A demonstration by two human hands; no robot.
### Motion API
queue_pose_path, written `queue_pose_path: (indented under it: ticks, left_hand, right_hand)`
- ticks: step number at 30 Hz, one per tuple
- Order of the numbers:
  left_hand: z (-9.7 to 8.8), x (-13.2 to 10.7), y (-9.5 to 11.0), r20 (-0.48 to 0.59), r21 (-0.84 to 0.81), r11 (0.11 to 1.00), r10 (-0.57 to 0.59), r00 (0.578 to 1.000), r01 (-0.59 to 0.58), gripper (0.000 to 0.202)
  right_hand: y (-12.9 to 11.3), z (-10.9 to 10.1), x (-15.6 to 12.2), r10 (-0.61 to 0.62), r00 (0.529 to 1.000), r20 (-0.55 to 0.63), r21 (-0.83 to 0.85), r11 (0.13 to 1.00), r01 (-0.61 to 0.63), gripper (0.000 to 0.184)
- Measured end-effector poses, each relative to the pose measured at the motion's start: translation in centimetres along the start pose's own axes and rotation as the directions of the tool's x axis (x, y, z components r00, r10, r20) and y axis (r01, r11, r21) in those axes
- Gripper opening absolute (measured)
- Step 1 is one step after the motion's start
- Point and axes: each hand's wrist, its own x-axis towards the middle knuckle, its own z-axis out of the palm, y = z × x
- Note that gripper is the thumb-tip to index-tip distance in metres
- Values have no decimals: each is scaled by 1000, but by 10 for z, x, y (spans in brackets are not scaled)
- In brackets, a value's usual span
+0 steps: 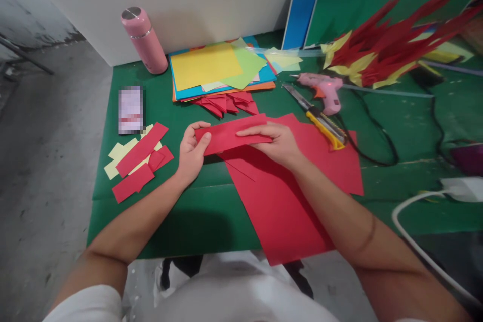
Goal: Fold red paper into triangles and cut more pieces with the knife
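A folded-looking strip of red paper (230, 136) is held up over the table between my two hands. My left hand (192, 153) pinches its left end, thumb on top. Near the other end, my right hand (277, 143) grips it with the fingers lying across its face and the thumb hidden. Large red paper sheets (290, 201) lie under my right forearm, one overhanging the table's front edge. Just behind the strip is a bunch of pointed red paper pieces (226, 103). Left of my left hand, cut red strips (134, 182) lie among pale yellow ones (111, 168).
Behind are stacked coloured papers (204, 68) and a pink bottle (145, 43). A blurred-out phone-like object (130, 109) lies at left. On the right are an extended-blade utility knife (324, 128), a pink glue gun (326, 90), red-yellow paper flames (373, 55) and a white cable (411, 241).
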Motion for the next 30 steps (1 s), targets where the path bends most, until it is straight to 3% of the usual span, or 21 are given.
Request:
queue_pose_path:
  ticks: [4,9,15,19,23,26,30]
  left_hand:
    - [-3,1,2,-76,14,1000,6,997,-5,23]
    - [-4,-1,10,-46,124,985,126,991,-120,7]
    - [-5,-4,15,-33,258,949,198,980,-183,19]
    - [-7,-4,18,77,290,920,253,965,-264,23]
    - [-4,-4,22,189,387,836,341,921,-389,27]
    - [0,-4,22,168,467,773,398,902,-429,26]
    - [0,-3,19,133,456,778,420,898,-431,27]
  right_hand:
    - [-1,0,1,22,1000,5,26,999,-22,12]
    - [0,0,2,31,999,-20,42,999,-30,13]
    - [0,0,2,46,998,-36,81,996,-43,12]
    - [1,-1,2,46,997,-60,70,997,-42,8]
    - [0,-2,3,46,994,-98,35,998,-43,6]
    - [-3,-1,3,58,991,-124,29,998,-55,7]
    - [-5,3,2,150,976,-161,150,981,-126,18]
